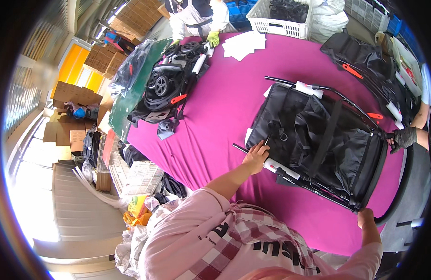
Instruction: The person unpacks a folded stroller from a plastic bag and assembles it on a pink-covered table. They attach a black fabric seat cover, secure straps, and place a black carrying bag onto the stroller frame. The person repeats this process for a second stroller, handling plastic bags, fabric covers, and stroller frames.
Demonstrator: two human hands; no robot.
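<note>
A stroller frame (313,186) with black tubes and white-wrapped sections lies on the purple cloth in front of me. Black seat fabric (313,126) is stretched inside it, with a strap across and a small dark ring on top. At the fabric's near-left corner my left hand (256,156) is closed, its fingertips on the edge beside a thin dark piece. My right hand (365,218) wraps around the near-right corner of the frame, partly hidden behind the tube. A co-worker's dark-gloved hand (403,139) is on the far-right corner.
A folded stroller (171,81) lies at the table's far left, with a person in yellow-green gloves (213,38) behind it. White sheets (243,45) lie at the far edge. More black stroller parts (365,65) are at far right. A white crate (278,29) stands beyond the table.
</note>
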